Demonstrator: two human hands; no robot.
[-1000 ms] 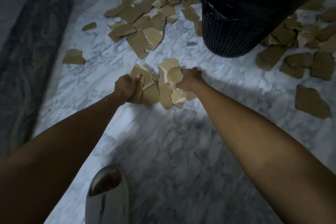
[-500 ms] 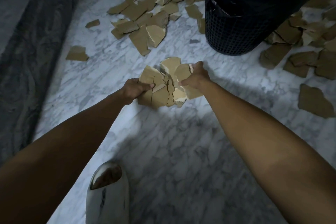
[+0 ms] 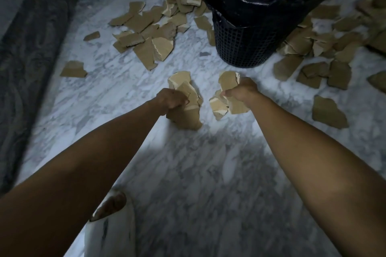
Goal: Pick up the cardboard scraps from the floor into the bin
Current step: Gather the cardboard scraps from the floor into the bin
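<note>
My left hand [image 3: 170,100] grips a bundle of brown cardboard scraps [image 3: 186,110] above the marble floor. My right hand [image 3: 241,91] grips a second bundle of scraps [image 3: 226,83], a short gap apart from the left one. The black mesh bin [image 3: 246,48] with a black liner stands just beyond my right hand. Loose scraps lie in a pile [image 3: 150,33] at the far left of the bin and another spread [image 3: 317,56] to its right.
A lone scrap [image 3: 73,69] lies at the left, and a larger one [image 3: 329,112] at the right. A dark stone ledge [image 3: 25,58] borders the marble floor [image 3: 208,173] on the left. My foot in a white slipper [image 3: 110,223] is at the bottom.
Both hands have lifted their scraps off the floor and drawn apart, splitting the single heap into two bundles, with the right hand moving toward the bin.
</note>
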